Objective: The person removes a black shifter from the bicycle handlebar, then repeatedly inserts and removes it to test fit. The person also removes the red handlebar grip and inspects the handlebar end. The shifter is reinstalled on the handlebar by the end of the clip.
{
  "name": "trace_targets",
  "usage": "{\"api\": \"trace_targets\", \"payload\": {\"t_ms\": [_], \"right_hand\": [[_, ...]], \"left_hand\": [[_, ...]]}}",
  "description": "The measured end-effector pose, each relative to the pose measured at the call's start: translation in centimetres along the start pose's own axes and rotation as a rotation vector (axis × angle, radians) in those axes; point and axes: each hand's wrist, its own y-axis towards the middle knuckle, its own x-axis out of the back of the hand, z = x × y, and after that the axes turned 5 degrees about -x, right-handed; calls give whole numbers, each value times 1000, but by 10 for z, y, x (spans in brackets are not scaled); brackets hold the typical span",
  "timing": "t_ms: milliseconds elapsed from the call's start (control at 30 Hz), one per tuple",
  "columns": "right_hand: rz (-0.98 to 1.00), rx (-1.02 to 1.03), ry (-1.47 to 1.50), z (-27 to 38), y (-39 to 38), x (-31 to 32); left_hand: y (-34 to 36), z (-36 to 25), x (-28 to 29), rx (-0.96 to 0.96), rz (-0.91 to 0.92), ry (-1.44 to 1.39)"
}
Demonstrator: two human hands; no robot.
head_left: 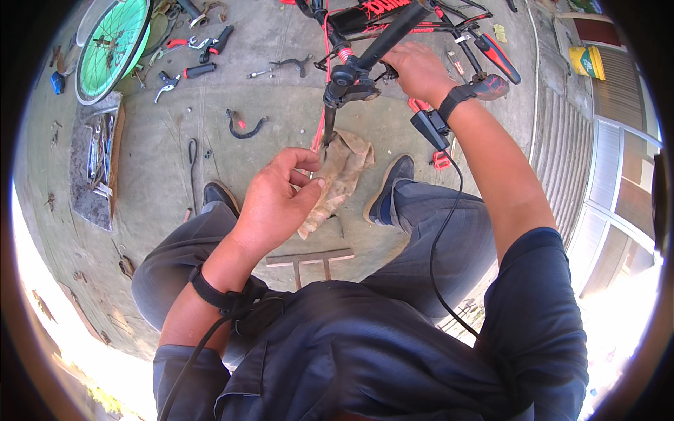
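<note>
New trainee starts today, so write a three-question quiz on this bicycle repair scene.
1. True or false: the left hand pinches a dirty beige cloth rag around the black brake lever.
2. Where does the right hand rest? A) on the green-rimmed bicycle wheel B) on the black handlebar C) on the yellow container
3. Fill in: the wheel lies on the concrete floor to the person's ____.

Key: 1 true; 2 B; 3 left
</note>
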Motion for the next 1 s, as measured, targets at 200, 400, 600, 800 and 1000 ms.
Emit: {"api": "trace_targets", "payload": {"t_ms": [200, 400, 600, 800, 1000], "right_hand": [[-148, 85, 1, -8, 2, -17], [153, 14, 94, -21, 11, 1], [88, -49, 195, -39, 10, 23], [164, -582, 885, 9, -59, -11], [219, -1067, 1589, 74, -104, -49]], "left_hand": [[-2, -1, -2, 5, 3, 11], [-4, -1, -4, 3, 11, 7], [-4, -1, -6, -8, 18, 19], [-1, -7, -6, -13, 28, 70], [2, -8, -10, -52, 45, 66]]}}
